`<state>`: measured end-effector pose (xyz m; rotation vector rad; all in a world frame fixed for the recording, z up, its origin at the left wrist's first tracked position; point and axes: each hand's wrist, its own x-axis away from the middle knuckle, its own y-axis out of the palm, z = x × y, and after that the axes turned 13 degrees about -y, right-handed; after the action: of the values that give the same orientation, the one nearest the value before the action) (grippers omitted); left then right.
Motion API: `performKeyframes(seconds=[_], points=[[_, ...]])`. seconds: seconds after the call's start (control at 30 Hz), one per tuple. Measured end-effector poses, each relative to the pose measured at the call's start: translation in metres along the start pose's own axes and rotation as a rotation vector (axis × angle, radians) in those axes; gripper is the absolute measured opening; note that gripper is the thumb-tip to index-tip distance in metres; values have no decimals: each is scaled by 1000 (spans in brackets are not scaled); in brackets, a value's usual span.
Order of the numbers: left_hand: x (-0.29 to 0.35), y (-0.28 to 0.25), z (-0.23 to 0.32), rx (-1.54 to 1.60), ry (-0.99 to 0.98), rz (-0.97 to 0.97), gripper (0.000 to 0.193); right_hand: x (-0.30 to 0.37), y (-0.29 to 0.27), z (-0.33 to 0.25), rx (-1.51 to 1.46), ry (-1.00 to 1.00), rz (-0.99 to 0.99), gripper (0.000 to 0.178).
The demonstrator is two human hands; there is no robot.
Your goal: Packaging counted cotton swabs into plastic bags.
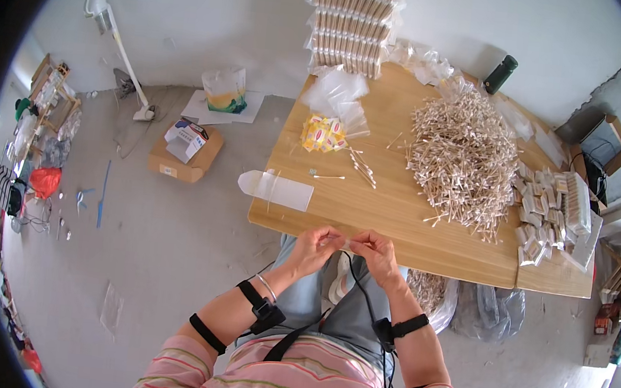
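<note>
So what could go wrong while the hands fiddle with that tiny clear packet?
1. The left hand and right hand pinch the small clear packet just off the table's edge, so if the grip slips it would likely drop to the lap or floor.
2. The clear bag hangs over the table's left edge and might slide off.
3. The big pile of sticks is loose; a bump could scatter it.
</note>
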<state>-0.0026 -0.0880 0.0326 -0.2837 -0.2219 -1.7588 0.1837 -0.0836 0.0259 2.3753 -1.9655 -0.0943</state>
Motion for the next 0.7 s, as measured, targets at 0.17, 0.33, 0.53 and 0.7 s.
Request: performKeyframes(seconds=[0.17, 0.33, 0.53, 0.7], points=[[2, 0, 9, -112, -32, 30, 20, -3, -1, -5, -88, 45, 0, 8], [1, 4, 7, -57, -39, 13, 17, -3, -1, -7, -77, 54, -11, 9], [-6, 4, -12, 20, -14, 18, 21, -1, 0, -17, -250, 78, 78, 20], [-9, 1, -16, -78, -108, 42, 23, 0, -2, -3, 21, -58, -51, 19]])
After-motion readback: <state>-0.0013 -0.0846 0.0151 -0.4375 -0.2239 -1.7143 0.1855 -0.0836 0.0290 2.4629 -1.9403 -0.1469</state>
